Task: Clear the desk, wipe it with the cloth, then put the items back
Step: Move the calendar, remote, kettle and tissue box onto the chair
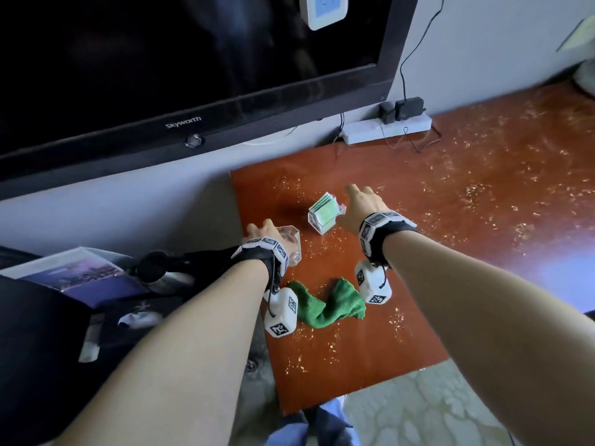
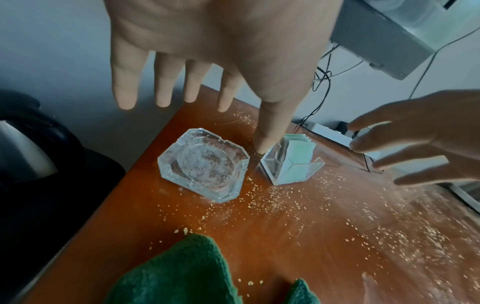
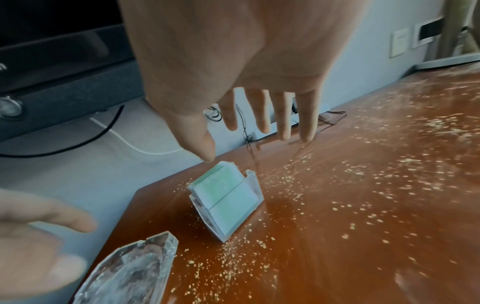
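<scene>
A square glass ashtray [image 2: 205, 164] sits near the left edge of the reddish desk [image 1: 450, 204]. My left hand [image 1: 260, 230] hovers over it, fingers spread and holding nothing. Just to the right stands a clear card holder [image 1: 323, 214] with pale green cards. My right hand [image 1: 358, 198] is above and beside it with straight fingers; its thumb tip is close to the card tops in the right wrist view, the card holder [image 3: 228, 202] untouched. A crumpled green cloth [image 1: 328, 302] lies on the desk below both wrists. Crumbs are scattered across the surface.
A black TV [image 1: 193, 75] hangs on the wall behind. A white power strip [image 1: 386, 127] with adapters and thin cables lies at the back edge. A steel kettle [image 2: 23, 152] and a booklet [image 1: 74, 275] sit left of the desk, off its edge.
</scene>
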Demonstrator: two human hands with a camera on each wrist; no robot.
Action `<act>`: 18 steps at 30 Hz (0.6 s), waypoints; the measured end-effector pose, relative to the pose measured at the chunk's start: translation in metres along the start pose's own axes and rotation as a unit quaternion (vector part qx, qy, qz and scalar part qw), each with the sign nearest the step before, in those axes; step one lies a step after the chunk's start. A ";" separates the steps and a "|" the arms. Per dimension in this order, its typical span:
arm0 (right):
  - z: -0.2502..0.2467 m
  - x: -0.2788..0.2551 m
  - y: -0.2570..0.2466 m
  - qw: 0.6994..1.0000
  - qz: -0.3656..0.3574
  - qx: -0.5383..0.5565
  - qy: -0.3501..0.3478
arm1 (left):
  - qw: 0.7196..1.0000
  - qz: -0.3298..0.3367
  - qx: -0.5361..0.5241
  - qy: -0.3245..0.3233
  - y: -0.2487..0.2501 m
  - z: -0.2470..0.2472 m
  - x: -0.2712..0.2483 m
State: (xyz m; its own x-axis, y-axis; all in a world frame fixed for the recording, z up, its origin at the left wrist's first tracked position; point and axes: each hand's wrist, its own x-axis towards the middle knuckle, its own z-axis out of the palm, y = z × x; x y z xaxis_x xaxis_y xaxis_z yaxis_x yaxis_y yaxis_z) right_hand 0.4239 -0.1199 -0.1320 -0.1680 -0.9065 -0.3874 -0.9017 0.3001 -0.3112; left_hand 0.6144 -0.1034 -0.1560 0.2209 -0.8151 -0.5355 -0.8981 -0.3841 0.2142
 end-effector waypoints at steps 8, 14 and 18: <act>0.023 0.048 -0.022 0.995 -0.047 -0.088 -0.029 | 0.997 -0.068 0.008 -0.046 0.009 0.019 0.029; 0.043 0.060 -0.021 0.994 -0.046 -0.085 -0.040 | 0.992 -0.097 0.004 -0.082 0.010 0.043 0.042; 0.049 0.062 -0.018 0.997 -0.035 -0.048 -0.048 | 0.994 -0.090 0.008 -0.058 0.013 0.047 0.039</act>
State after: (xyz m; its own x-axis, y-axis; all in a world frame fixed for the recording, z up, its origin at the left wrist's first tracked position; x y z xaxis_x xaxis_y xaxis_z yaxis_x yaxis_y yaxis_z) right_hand 0.4495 -0.1667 -0.1925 -0.0694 -0.8901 -0.4504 -0.9444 0.2041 -0.2578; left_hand 0.5931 -0.1196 -0.2127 0.3344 -0.6774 -0.6552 -0.8537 -0.5122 0.0939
